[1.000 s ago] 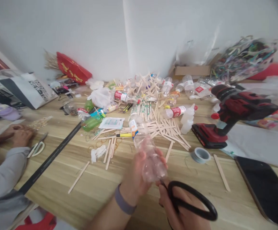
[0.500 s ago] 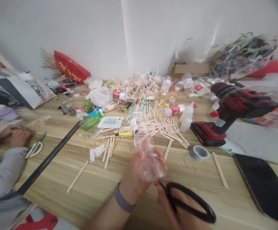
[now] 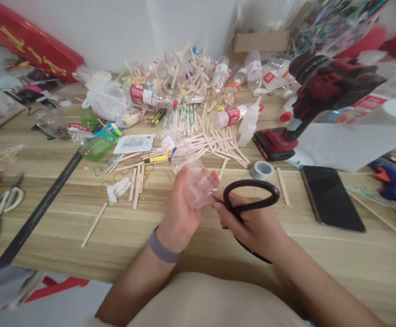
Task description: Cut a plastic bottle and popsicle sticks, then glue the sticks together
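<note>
The left hand [image 3: 179, 206] curls around a clear bottle [image 3: 201, 184]; the right hand [image 3: 255, 222] grips black scissors [image 3: 240, 209], tip at the bottle's near end. Over the desk [image 3: 61, 236], the bottle's long axis slants away leftward, its labelled far end towards wooden sticks [image 3: 227, 145].

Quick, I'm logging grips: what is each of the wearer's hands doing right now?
Left hand: closed around a clear plastic bottle.
Right hand: closed on black-handled scissors, their tip at the bottle's near end.

Free tabletop [image 3: 337, 256] nearside, sticks [image 3: 223, 143] ahead, drill [image 3: 336, 86] ahead-right
</note>
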Motion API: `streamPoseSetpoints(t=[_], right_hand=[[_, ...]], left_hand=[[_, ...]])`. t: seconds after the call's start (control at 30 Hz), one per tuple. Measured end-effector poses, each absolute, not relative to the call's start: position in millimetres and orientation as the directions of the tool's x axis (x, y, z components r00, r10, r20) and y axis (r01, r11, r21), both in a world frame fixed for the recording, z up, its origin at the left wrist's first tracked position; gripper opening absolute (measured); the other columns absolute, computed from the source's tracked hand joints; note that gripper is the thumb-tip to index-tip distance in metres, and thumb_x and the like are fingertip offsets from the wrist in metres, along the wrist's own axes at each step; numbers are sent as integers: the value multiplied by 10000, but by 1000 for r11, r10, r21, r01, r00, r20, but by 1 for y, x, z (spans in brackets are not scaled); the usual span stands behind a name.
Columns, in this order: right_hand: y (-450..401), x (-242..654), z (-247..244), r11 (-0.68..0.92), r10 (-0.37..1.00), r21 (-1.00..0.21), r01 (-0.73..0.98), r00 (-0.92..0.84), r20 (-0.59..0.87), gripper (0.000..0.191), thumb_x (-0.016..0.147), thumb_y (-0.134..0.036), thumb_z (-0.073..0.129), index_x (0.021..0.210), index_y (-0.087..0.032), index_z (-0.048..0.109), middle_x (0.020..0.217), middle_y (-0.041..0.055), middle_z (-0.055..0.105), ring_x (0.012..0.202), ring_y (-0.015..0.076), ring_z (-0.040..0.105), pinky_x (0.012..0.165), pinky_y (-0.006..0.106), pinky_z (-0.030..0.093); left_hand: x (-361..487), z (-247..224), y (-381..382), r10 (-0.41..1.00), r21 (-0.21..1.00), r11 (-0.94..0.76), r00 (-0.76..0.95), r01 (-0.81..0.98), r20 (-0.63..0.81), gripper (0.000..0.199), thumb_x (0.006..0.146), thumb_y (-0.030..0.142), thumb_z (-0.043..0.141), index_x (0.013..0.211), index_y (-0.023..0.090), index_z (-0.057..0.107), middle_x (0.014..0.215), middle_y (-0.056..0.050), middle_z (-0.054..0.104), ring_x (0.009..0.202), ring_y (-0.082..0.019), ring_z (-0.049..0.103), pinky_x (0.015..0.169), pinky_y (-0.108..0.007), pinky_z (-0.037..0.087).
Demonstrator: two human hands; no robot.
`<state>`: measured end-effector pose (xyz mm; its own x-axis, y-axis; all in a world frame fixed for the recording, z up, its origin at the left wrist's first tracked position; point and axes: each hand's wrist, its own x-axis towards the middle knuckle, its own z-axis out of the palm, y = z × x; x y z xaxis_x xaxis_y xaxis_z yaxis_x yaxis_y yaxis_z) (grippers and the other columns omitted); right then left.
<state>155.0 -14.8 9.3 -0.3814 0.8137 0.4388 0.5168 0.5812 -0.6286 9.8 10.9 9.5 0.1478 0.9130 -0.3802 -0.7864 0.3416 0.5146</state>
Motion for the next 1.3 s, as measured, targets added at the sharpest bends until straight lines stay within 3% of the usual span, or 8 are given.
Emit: streamPoseSetpoints(t=[0.23, 0.43, 0.6, 0.73, 0.87, 0.93, 1.1, 1.3], right_hand=[[-24, 142, 2, 595, 780, -483, 642, -318, 538, 204, 965, -221, 477, 810, -189, 606, 574, 2, 572, 517, 146, 531, 497, 248, 351], [-29, 134, 0, 566, 788, -478, 672, -270, 553, 214, 954, -188, 483, 797, -169, 627, 534, -1, 553, 486, 141, 516, 488, 246, 334], [-31, 137, -6, 576, 738, -350, 739, -286, 611, 276, 962, -188, 456, 742, -175, 622, 533, 6, 608, 429, 120, 519, 448, 260, 304], [-30, 136, -4, 527, 815, -540, 657, -210, 540, 288, 958, -228, 468, 746, -177, 657, 518, 10, 634, 413, 121, 557, 421, 232, 356], [-28, 134, 2, 204, 969, -911, 359, -206, 136, 428, 1014, -335, 388, 727, -181, 666, 403, -15, 577, 339, 124, 533, 378, 207, 415], [-24, 137, 2, 225, 962, -888, 400, -238, 137, 430, 1016, -343, 381, 732, -186, 662, 404, -17, 574, 332, 120, 515, 372, 209, 404], [-14, 147, -4, 531, 841, -583, 614, -301, 449, 285, 921, -320, 481, 763, -178, 673, 575, 61, 664, 474, 151, 575, 435, 245, 380], [-15, 133, -1, 337, 926, -823, 457, -320, 202, 452, 1046, -300, 303, 797, -161, 653, 397, -36, 569, 335, 109, 516, 405, 195, 415]], left_hand=[[11, 17, 9, 883, 551, 324, 37, -768, -468, 221, 846, 377, 601, 893, 164, 641, 801, -45, 698, 697, -177, 674, 631, -279, 543], [14, 13, 6, 893, 582, 301, 9, -755, -451, 262, 803, 399, 705, 879, 174, 595, 790, -17, 654, 669, -155, 651, 615, -266, 534], [19, 11, 4, 924, 637, 209, -63, -742, -376, 367, 723, 332, 772, 969, 191, 539, 834, -3, 637, 702, -136, 634, 646, -253, 516], [24, 12, 3, 942, 688, 136, -121, -713, -312, 429, 711, 348, 774, 1020, 202, 515, 794, 9, 640, 689, -136, 621, 632, -248, 499], [24, 13, 4, 936, 730, 204, -87, -652, -340, 429, 719, 450, 744, 982, 197, 519, 733, 9, 625, 583, -133, 573, 462, -219, 378], [23, 13, 6, 940, 745, 184, -108, -642, -325, 406, 717, 449, 743, 952, 200, 524, 716, 16, 618, 583, -135, 574, 482, -227, 388], [24, 10, 9, 945, 749, 118, -158, -652, -286, 337, 715, 403, 748, 857, 212, 509, 659, 32, 594, 599, -135, 574, 613, -265, 461], [21, 9, 8, 941, 747, 172, -118, -642, -318, 400, 705, 486, 742, 864, 199, 512, 667, 23, 587, 528, -131, 551, 477, -246, 393]])
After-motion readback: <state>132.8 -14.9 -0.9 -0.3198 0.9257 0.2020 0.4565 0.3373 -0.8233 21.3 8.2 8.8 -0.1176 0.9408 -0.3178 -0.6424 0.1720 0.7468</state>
